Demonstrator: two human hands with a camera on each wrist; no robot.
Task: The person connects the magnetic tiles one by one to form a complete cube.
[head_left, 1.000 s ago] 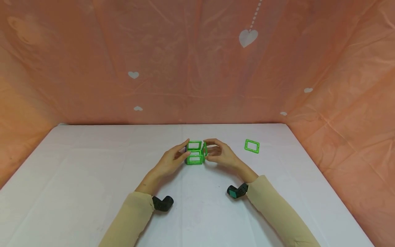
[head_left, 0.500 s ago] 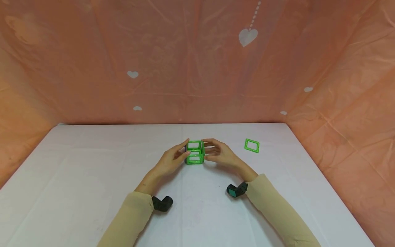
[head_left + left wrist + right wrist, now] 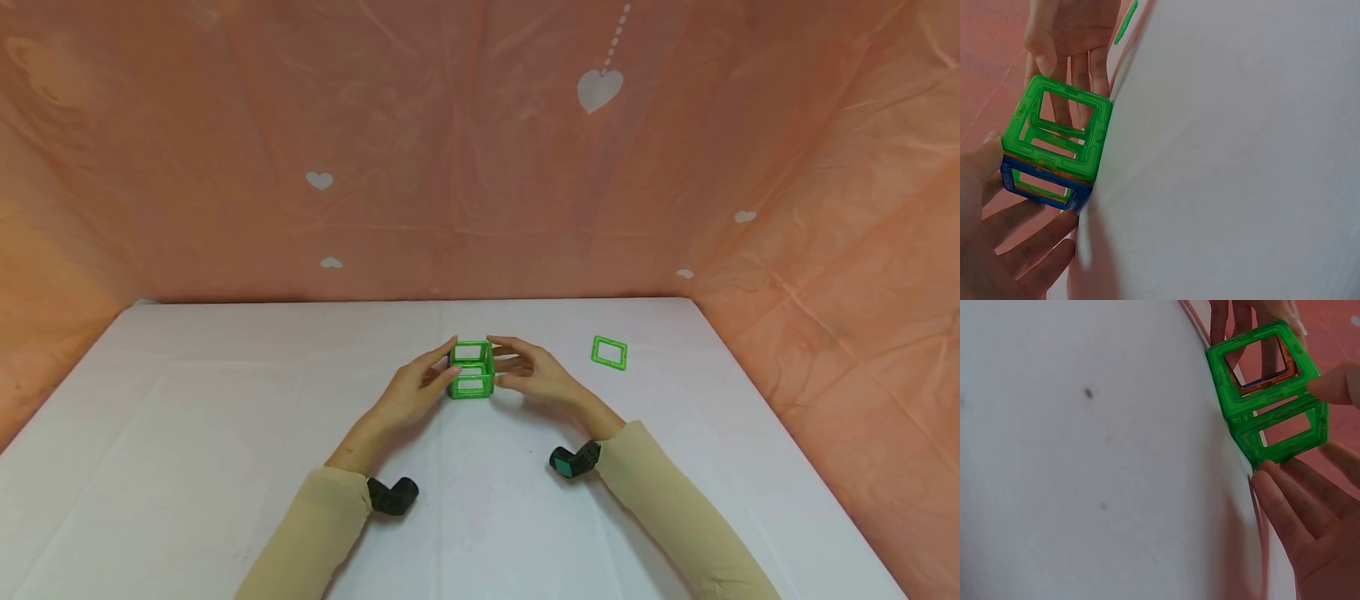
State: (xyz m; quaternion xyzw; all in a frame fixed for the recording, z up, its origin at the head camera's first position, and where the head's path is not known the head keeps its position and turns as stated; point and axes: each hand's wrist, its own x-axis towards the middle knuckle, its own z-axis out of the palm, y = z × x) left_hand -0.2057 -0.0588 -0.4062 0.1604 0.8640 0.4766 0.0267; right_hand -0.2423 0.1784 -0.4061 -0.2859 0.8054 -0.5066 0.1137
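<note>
A small open-topped box of magnetic tiles (image 3: 472, 386) stands on the white table, its visible walls mostly green frames. A blue tile (image 3: 1041, 187) forms its left side, with an orange edge showing beside it. The left hand (image 3: 412, 389) holds this left side, thumb at the front edge and fingers toward the back. On the opposite side, the right hand (image 3: 536, 372) holds the green right wall (image 3: 1282, 431) between thumb and fingertips. Farther right, a loose green square tile (image 3: 609, 352) lies flat.
The white table (image 3: 225, 417) runs back to a pinkish-orange cloth backdrop (image 3: 450, 150) printed with pale hearts. Similar cloth hangs at both sides. A black camera is worn on each wrist, just above the tabletop.
The green tile in the right hand has swung from leaning outward to upright against the box, closing its right side. The left hand has stayed in place on the box.
</note>
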